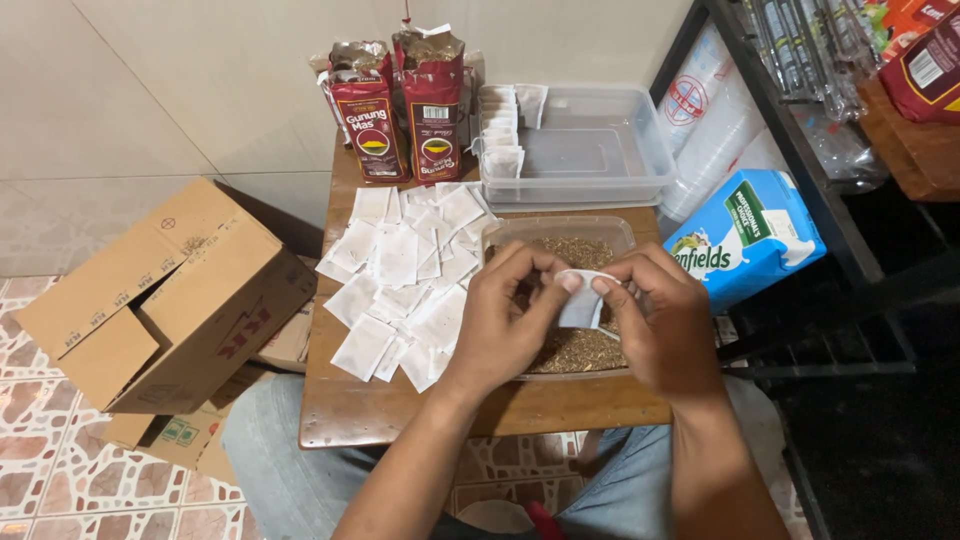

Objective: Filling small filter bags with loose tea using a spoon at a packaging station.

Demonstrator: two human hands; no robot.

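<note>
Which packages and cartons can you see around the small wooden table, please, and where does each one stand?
Two dark red foil bags: upright at the table's far edge, tops torn open, round yellow emblems.
Blue, green and white carton: lying tilted right of the table, against the black rack.
Brown cardboard box: on the floor to the left, flaps open, red markings.
Red packet: on the rack, top right, partly out of view.

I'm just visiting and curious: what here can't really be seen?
Head view:
- Sachet: whether filled; both hands, left and right, cover most of it.
- Tray of dried leaves: middle hidden behind the hands.
- Shelf: cut off by the right edge.
- Red bags: contents unseen.
</note>
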